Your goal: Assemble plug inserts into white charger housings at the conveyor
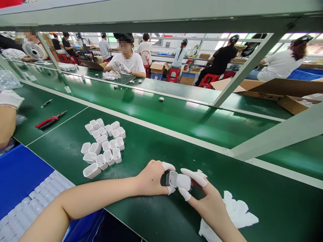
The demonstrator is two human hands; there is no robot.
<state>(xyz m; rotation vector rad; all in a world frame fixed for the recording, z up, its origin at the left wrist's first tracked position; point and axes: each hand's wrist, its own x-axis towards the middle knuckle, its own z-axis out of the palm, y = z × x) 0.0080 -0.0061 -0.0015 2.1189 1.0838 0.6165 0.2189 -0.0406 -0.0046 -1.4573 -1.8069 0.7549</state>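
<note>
My left hand, with white finger cots on its fingertips, pinches a small white open plastic cup between thumb and forefinger. Facing it, my right hand, also in finger cots, grips a rounded white plastic piece with something dark at its far side. The two pieces meet or nearly meet; I cannot tell whether one enters the other. Left of my hands, several similar white cups stand grouped on the green bench. A crumpled white glove or cloth lies beside my right forearm.
Red-and-black pliers and a small tool lie at the left, near a co-worker's gloved hand. A blue tray holds rows of white parts. A green conveyor runs behind a pale rail, with slanted posts rising from it.
</note>
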